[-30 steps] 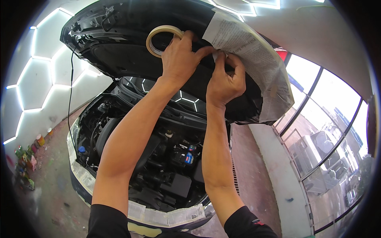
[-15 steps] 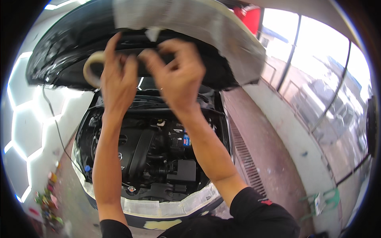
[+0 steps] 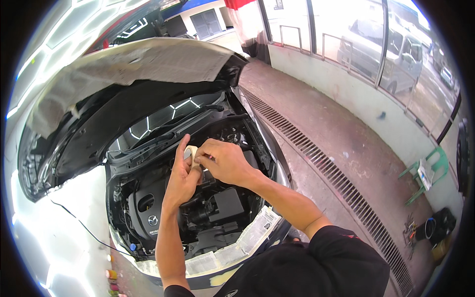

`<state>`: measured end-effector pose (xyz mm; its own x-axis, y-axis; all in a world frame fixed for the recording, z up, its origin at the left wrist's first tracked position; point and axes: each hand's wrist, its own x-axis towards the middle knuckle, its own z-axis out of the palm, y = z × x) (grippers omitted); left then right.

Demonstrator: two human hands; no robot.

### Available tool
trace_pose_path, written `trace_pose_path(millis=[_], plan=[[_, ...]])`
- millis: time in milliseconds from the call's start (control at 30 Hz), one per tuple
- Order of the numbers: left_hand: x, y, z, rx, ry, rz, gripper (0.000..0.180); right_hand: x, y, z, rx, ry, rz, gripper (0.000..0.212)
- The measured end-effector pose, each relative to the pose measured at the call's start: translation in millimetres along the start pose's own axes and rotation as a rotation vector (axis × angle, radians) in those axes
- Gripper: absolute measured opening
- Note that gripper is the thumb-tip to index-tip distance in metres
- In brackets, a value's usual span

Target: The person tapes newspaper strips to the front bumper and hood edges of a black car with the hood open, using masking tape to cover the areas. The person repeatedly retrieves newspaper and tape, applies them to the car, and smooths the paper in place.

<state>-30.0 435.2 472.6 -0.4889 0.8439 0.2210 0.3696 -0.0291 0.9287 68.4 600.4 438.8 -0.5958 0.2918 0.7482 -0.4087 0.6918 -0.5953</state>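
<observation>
A cream roll of masking tape (image 3: 193,150) sits in my left hand (image 3: 181,182), over the engine bay. My left index finger points up past the roll, and the thumb lies below it. My right hand (image 3: 226,161) is closed with its fingertips pinched at the roll's right side; the bit of tape between them is too small to make out clearly. Beneath both hands lies the car's engine (image 3: 148,210) with its black cover. Up and left stands the raised hood (image 3: 118,109), its outer edge draped with masking paper (image 3: 163,62).
Taped paper (image 3: 255,232) covers the car's front edge. A floor drain grate (image 3: 316,158) runs along the car's right side. Farther right are a green plastic chair (image 3: 438,166) and a black bucket (image 3: 424,229). A dark cable (image 3: 79,222) hangs at the left.
My hands have come down from the hood's underside and drawn together at the tape roll. The view has turned, so the hood now appears farther left.
</observation>
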Motion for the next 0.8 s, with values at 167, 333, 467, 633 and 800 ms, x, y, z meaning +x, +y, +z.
trace_pose_path(millis=[167, 333, 467, 633, 800], plan=[[39.3, -35.3, 41.3, 0.581, 0.343, 0.288, 0.012, 18.2, 40.4, -23.6, 0.090, 0.324, -0.045, 0.004], [-7.6, -50.6, 102.6, 0.713, 0.373, 0.737, 0.038, 86.9, 94.1, -39.5, 0.982, 0.538, 0.429, 0.031], [-64.4, -129.2, 131.2, 0.531, 0.477, 0.282, 0.015, 135.0, 95.4, -31.4, 1.198, 0.501, 0.413, 0.036], [-168.3, -194.3, 187.2, 0.349, 0.713, -0.247, 0.016, 172.5, 102.5, -24.7, 1.266, 0.521, 0.417, 0.036], [-265.8, -215.0, 266.1, 0.139, 1.063, -0.511, 0.021, 179.2, 109.7, -13.7, 1.271, 0.592, 0.371, 0.041]])
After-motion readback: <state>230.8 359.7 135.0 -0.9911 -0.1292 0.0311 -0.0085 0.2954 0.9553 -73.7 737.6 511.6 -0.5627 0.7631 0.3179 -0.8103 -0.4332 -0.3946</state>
